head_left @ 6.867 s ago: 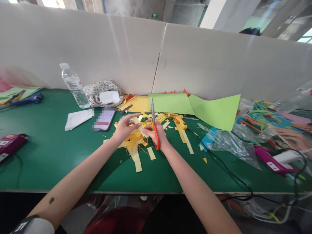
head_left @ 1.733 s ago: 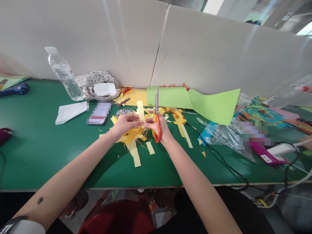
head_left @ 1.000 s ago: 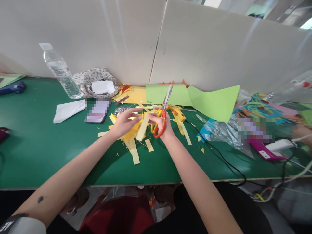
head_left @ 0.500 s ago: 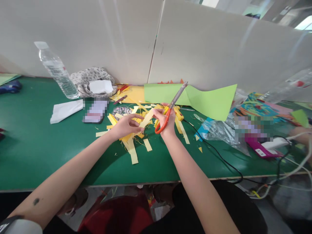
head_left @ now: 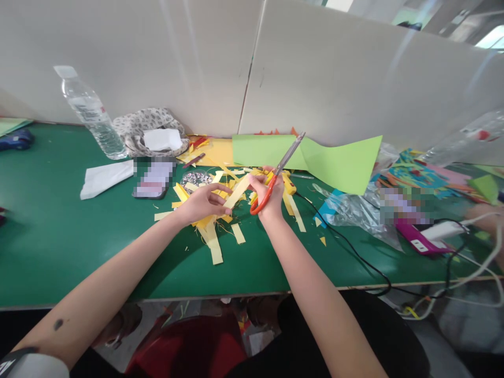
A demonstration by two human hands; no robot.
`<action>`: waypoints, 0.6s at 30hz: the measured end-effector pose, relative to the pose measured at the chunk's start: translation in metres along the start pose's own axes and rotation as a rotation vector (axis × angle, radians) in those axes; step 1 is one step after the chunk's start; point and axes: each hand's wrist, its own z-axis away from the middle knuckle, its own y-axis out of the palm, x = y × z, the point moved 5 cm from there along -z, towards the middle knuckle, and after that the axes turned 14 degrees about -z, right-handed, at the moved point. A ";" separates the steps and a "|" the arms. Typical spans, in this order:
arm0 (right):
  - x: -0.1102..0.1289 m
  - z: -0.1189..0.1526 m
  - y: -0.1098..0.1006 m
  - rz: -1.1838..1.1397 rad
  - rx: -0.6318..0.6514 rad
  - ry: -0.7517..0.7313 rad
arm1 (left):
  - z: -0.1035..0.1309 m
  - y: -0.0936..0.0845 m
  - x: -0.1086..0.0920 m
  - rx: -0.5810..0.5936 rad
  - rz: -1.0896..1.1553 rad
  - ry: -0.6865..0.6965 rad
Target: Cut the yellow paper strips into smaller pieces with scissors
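Observation:
My left hand [head_left: 205, 202] pinches the lower end of a pale yellow paper strip [head_left: 238, 191]. The strip's upper end sits between the thumb and fingers of my right hand [head_left: 271, 194]. That same hand also carries a pair of scissors [head_left: 268, 192] with red-orange handles, its blades pointing up and away to the right. Under and around both hands lie loose yellow paper strips [head_left: 214, 244] and thin shreds. A round clear container of small shiny pieces [head_left: 196, 180] stands just behind my left hand. A yellow glue gun [head_left: 289, 184] with a black cord lies behind my right hand, partly hidden.
Green paper [head_left: 271, 149] leans at the wall. A water bottle [head_left: 91, 115], a patterned cloth pouch [head_left: 145, 123] and a phone [head_left: 153, 178] are at the left. On the right are plastic wrap [head_left: 362, 215], a purple power strip [head_left: 417, 237] and cables crossing the table's edge.
Hardly anything differs. Both hands keep the strip and scissors in nearly the same place, and the view has shifted very slightly.

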 end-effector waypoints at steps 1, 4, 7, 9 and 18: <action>0.000 0.000 0.000 0.010 -0.003 0.002 | 0.000 0.000 0.000 0.006 0.007 -0.007; 0.001 0.001 0.000 -0.010 -0.023 0.015 | 0.000 0.000 0.000 0.009 0.011 -0.021; 0.002 0.000 -0.003 -0.057 -0.063 0.030 | 0.000 -0.003 0.001 -0.013 0.028 -0.017; 0.003 -0.001 -0.005 -0.082 -0.091 0.037 | -0.001 -0.007 0.001 -0.045 0.050 -0.019; 0.003 -0.003 -0.007 -0.139 -0.104 0.003 | 0.001 -0.013 -0.001 -0.034 0.065 -0.084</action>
